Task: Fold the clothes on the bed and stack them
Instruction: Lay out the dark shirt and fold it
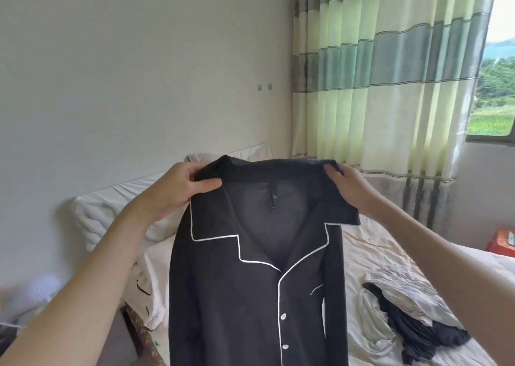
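Note:
A black pyjama shirt (237, 296) with white piping and white buttons hangs upright in front of me, its front facing me and its bottom cut off by the frame. My left hand (184, 187) pinches the left shoulder by the collar. My right hand (354, 187) grips the right shoulder at the same height. Behind the shirt lies the bed (376, 254) with a pale rumpled sheet. On the bed at the right sits a heap of loose clothes (412, 315), light striped fabric with a dark garment across it.
White pillows (111, 212) lie at the head of the bed against the white wall. A green and cream striped curtain (376, 73) hangs at the back right beside a window. An orange box (501, 243) stands past the bed's right edge.

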Tool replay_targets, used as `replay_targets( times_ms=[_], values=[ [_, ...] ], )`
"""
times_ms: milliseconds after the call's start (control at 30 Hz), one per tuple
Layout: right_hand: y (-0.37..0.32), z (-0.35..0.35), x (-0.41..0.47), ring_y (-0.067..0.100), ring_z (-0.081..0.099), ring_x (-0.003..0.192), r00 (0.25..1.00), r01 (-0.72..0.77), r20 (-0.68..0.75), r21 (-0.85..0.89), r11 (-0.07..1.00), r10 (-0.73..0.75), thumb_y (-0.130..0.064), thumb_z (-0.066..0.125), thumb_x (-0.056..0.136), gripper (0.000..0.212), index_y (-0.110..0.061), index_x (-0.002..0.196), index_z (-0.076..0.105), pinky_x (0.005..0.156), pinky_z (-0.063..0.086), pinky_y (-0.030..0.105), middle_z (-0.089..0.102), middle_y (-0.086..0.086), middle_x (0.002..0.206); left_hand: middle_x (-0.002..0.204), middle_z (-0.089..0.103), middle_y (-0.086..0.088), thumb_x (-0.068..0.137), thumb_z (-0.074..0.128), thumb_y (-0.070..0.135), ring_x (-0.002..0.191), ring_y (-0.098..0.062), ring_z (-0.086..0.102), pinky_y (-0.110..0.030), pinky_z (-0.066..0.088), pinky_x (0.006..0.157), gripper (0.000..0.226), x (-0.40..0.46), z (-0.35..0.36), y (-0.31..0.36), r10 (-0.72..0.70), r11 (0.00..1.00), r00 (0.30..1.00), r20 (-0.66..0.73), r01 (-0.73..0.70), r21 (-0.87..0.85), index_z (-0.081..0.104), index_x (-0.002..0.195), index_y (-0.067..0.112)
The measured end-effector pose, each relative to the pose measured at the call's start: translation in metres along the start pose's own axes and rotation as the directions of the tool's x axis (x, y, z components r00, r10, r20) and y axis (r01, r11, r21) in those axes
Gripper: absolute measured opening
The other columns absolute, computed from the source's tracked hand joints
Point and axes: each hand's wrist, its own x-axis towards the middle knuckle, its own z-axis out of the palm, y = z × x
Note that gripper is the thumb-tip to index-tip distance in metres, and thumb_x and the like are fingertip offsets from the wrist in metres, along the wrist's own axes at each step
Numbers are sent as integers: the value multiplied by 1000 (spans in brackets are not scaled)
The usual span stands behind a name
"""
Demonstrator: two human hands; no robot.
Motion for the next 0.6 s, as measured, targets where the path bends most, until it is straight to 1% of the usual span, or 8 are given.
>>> replay_targets(
  times_ms=[67,133,167,200,267,367,500,600],
  values=[
    [0,6,-6,25,66,80,991,-103,107,184,978,84,-37,44,99,39,-3,107,62,75,55,41,70,14,93,86,75,3,88,61,8,79,-9,70,-15,53,66,14,5,0,-9,24,1000,983,-180,-20,21,70,96,16],
    [0,11,-11,20,70,72,949,-253,273,374,892,155,-36,51,96,32,-8,99,66,63,60,35,73,6,85,80,74,10,90,60,10,75,-3,69,-12,52,64,14,10,-1,-18,34,998,957,-287,-18,59,69,92,21],
    [0,12,-13,19,71,72,918,-314,362,412,856,163,-35,55,93,29,-10,97,67,60,59,33,74,6,86,78,73,13,91,60,12,72,0,67,-10,50,62,14,11,-2,-21,44,996,946,-320,-17,86,69,92,23],
    [1,13,-15,19,72,76,885,-355,439,418,836,156,-34,60,90,26,-11,98,68,62,59,32,74,7,90,76,72,16,91,60,13,70,4,66,-9,49,61,14,13,-3,-24,55,993,938,-341,-15,117,68,92,24],
    [1,12,-18,22,71,87,825,-399,553,425,812,116,-30,67,81,28,-11,102,69,69,58,34,73,10,101,76,68,20,92,60,17,68,10,62,-5,45,59,12,15,-6,-27,81,981,932,-353,-11,195,65,93,27],
    [4,5,-17,25,69,96,759,-412,651,457,789,19,-15,64,78,29,-8,106,69,79,57,37,69,14,110,70,63,25,94,57,20,63,15,57,-2,40,56,16,13,-10,-31,105,953,934,-342,4,302,60,85,32],
    [11,-5,-14,33,60,111,690,-412,723,429,804,-32,-1,55,81,45,1,126,55,95,49,44,59,21,126,66,62,28,96,54,21,63,13,56,-3,40,57,16,8,-16,-35,87,943,948,-306,21,332,60,83,30],
    [14,-5,-17,35,57,114,628,-417,773,433,799,-91,8,47,84,48,3,131,49,101,45,45,52,26,133,68,63,24,95,55,22,65,10,57,-8,43,59,14,5,-20,-39,55,947,956,-288,41,318,61,84,28]
  ],
)
